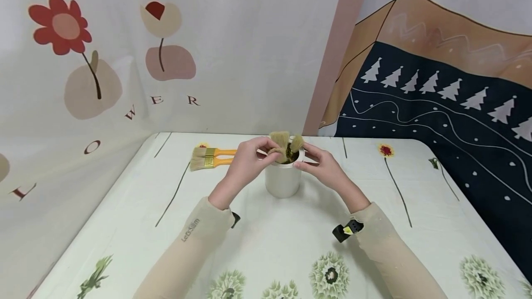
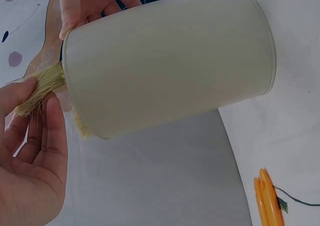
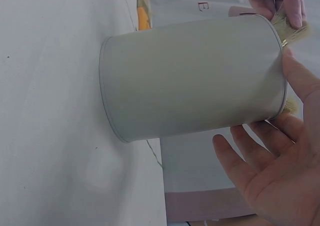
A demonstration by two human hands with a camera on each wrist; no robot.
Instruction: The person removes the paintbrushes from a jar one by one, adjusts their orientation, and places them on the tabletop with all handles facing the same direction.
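A white cylindrical container [image 1: 283,182] stands upright on the table with several paintbrushes in it, bristles up. My left hand [image 1: 252,158] pinches the bristles of one paintbrush [image 2: 44,89] at the container's rim, thumb on one side and fingers on the other. On the opposite side, my right hand [image 1: 326,166] holds the container near its rim, with the thumb and some fingers touching the wall. Other bristle heads [image 1: 297,143] stick out beside it. The brush handles are hidden inside the container.
Two paintbrushes with orange handles [image 1: 224,152] lie on the table left of the container. A white flower-print cloth [image 1: 291,234] covers the table. Behind it hang a pale printed curtain [image 1: 249,59] and a dark cloth with trees [image 1: 436,114].
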